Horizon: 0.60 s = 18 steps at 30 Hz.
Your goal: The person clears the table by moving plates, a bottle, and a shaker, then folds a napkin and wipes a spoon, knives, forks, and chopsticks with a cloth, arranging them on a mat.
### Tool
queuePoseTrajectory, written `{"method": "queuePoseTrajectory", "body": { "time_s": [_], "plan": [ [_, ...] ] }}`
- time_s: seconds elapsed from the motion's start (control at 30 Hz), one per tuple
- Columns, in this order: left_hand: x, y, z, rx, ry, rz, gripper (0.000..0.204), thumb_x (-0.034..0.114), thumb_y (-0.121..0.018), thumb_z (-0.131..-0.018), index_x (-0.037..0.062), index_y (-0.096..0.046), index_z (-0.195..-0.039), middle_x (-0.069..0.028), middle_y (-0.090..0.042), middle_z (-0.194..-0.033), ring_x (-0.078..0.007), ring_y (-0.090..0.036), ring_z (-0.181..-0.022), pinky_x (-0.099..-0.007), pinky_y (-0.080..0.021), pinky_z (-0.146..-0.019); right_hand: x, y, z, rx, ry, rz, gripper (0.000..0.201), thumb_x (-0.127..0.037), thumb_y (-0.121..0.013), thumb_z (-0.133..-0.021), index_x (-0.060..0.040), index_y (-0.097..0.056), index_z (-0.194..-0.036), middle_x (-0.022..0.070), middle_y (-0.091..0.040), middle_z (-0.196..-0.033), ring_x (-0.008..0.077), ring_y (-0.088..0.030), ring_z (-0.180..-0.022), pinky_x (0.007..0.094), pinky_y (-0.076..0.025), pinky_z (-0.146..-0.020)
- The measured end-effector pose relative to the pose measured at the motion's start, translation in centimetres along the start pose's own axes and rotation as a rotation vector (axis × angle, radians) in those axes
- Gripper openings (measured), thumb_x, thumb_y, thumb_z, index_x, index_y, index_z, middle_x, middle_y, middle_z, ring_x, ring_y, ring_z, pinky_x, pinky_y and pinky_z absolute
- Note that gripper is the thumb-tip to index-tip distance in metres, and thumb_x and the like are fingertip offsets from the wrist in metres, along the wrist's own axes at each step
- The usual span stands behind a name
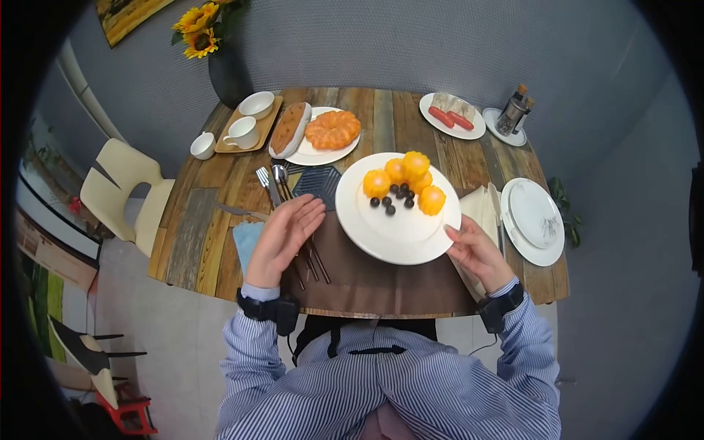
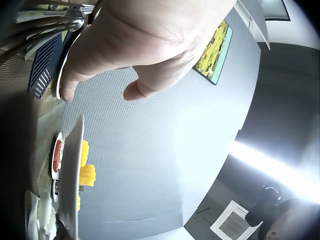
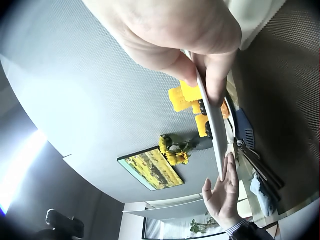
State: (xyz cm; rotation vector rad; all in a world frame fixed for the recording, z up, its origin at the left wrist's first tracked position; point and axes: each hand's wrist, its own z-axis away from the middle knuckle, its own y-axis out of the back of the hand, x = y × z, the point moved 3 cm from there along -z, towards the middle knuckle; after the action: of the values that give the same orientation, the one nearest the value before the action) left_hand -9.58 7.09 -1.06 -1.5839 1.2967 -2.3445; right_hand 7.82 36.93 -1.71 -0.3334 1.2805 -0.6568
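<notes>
My right hand [image 1: 477, 253] grips a white plate [image 1: 396, 246] by its right rim, thumb on top and fingers beneath in the right wrist view. The plate is raised above the brown placemat [image 1: 352, 286]. On it sit several yellow-orange fluted cakes [image 1: 377, 182] and several dark round berries [image 1: 390, 210]. My left hand [image 1: 287, 238] holds nothing. It hovers palm toward the plate with fingers extended, the fingertips a little left of the rim. Below that hand lie cutlery [image 1: 279, 176] and a light blue cloth [image 1: 249, 244]; a dark blue trivet [image 1: 317, 186] lies just beyond.
Toward the back stand a tray [image 1: 274, 121] with white cups, a plate with a ring-shaped bread [image 1: 333, 130] and a long loaf [image 1: 290, 129], a plate of sausages [image 1: 453, 117], and pepper mills [image 1: 513, 111]. Stacked white plates [image 1: 534, 214] sit at the right edge. A sunflower vase [image 1: 229, 77] stands behind.
</notes>
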Motion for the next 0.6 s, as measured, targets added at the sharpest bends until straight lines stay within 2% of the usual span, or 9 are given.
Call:
{"method": "queuePoseTrajectory", "body": {
  "time_s": [0.2,0.37,0.43,0.47,0.5,0.53,0.6],
  "plan": [
    [0.2,2.5,-6.7,0.115,0.113,0.202,0.042,0.014,-0.048,-0.094,-0.0157,-0.034,-0.121,-0.033,-0.042,-0.125,-0.0389,-0.049,-0.117,-0.0433,-0.044,-0.1,-5.3,0.4,-3.5,0.148,0.085,-0.004,0.037,0.001,-0.055,-0.089,-0.001,-0.045,-0.124,0.0115,-0.056,-0.12,0.0213,-0.06,-0.107,0.03,-0.056,-0.086],
    [-0.1,4.2,-12.2,0.385,0.099,0.261,0.033,0.01,-0.048,-0.093,-0.0135,-0.036,-0.112,-0.0289,-0.048,-0.109,-0.0409,-0.051,-0.111,-0.0454,-0.047,-0.097,-8.3,2.7,-8.2,0.238,0.136,0.001,0.035,0.002,-0.057,-0.088,-0.0019,-0.047,-0.121,0.0109,-0.056,-0.117,0.0212,-0.06,-0.104,0.0299,-0.056,-0.086],
    [-1.0,6.1,-14.6,0.416,0.108,0.266,0.027,0.006,-0.045,-0.093,-0.0134,-0.037,-0.11,-0.0255,-0.048,-0.107,-0.0387,-0.053,-0.109,-0.0436,-0.048,-0.096,-8.8,3.0,-9.5,0.253,0.17,-0.068,0.034,0.003,-0.056,-0.088,-0.0022,-0.047,-0.12,0.0113,-0.055,-0.119,0.0216,-0.059,-0.107,0.0313,-0.054,-0.089],
    [-1.8,8.0,-16.5,0.354,0.058,0.224,0.024,0.004,-0.043,-0.093,-0.0131,-0.038,-0.109,-0.0244,-0.048,-0.108,-0.0373,-0.053,-0.108,-0.0422,-0.049,-0.094,-8.9,3.1,-10.2,0.248,0.172,-0.064,0.034,0.003,-0.056,-0.088,-0.0022,-0.047,-0.12,0.0113,-0.055,-0.119,0.0216,-0.059,-0.107,0.0313,-0.054,-0.089],
    [-1.4,7.9,-16.8,0.294,0.008,0.181,0.021,0.002,-0.04,-0.093,-0.0128,-0.039,-0.109,-0.0234,-0.049,-0.109,-0.0358,-0.054,-0.107,-0.0408,-0.05,-0.093,-8.8,3.1,-10.8,0.229,0.172,-0.091,0.034,0.003,-0.056,-0.088,-0.0022,-0.047,-0.12,0.0114,-0.055,-0.119,0.0217,-0.058,-0.108,0.0318,-0.054,-0.09],
    [-1.6,7.6,-17.4,0.353,0.015,0.392,0.019,0.0,-0.037,-0.094,-0.0115,-0.04,-0.108,-0.0212,-0.049,-0.108,-0.0325,-0.056,-0.101,-0.0378,-0.053,-0.09,-8.8,3.0,-11.5,0.209,0.171,-0.119,0.034,0.003,-0.056,-0.088,-0.0022,-0.048,-0.12,0.0114,-0.055,-0.12,0.0218,-0.058,-0.109,0.0323,-0.053,-0.092],
    [-1.4,7.5,-17.8,0.385,0.013,0.395,0.02,0.001,-0.038,-0.094,-0.0111,-0.04,-0.109,-0.0213,-0.049,-0.107,-0.032,-0.057,-0.098,-0.0373,-0.053,-0.089,-8.8,3.1,-12.8,0.222,0.151,-0.142,0.032,0.004,-0.056,-0.088,-0.0011,-0.049,-0.119,0.0111,-0.056,-0.117,0.0211,-0.058,-0.108,0.031,-0.053,-0.092]
  ]
}}
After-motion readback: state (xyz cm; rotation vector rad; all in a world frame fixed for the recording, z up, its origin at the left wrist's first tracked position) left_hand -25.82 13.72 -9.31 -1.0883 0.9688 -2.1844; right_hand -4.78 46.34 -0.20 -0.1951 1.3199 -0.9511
